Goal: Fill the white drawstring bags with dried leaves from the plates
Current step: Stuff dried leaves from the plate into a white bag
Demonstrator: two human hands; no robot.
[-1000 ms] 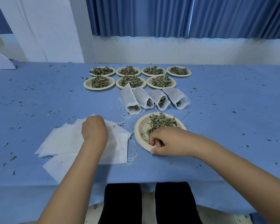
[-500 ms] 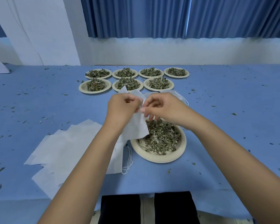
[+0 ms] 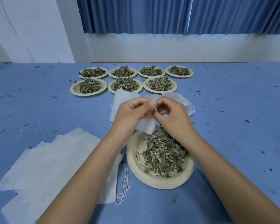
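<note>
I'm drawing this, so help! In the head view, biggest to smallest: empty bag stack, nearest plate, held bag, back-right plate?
1. empty bag stack
2. nearest plate
3. held bag and back-right plate: look alike; bag partly hidden, plate farther away.

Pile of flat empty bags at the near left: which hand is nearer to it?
Left. The left hand sits just beyond the pile, near its right edge, pinching a white bag; the right hand pinches the same bag farther right, over the near plate.
</note>
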